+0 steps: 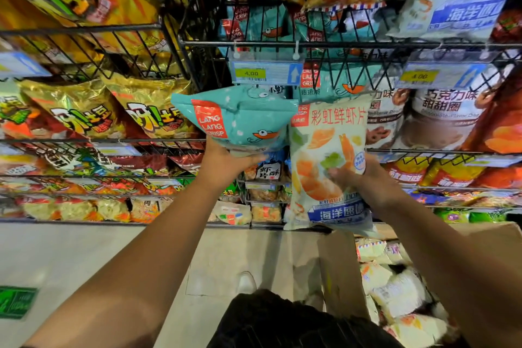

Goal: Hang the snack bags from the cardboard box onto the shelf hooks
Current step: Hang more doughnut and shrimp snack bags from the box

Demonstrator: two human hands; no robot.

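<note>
the teal bag [234,118], puffy and glossy with a red label and a cartoon shrimp, is held up before the wire shelf [339,44], just under a price tag [265,73]. the left hand [226,164] has its fingers clamped on the bag's bottom edge. beside it, the right hand [364,181] has its fingers clamped on a pale bag [327,150] printed with prawns. at lower right an open cardboard box [339,271] holds more pale bags [401,297].

The left hand [226,162] holds a teal snack bag [236,118] up near the wire shelf [339,44]. The right hand [364,178] holds a pale shrimp-chip bag [324,150] just beside it. More bags lie in the cardboard box [339,271] below.
</note>
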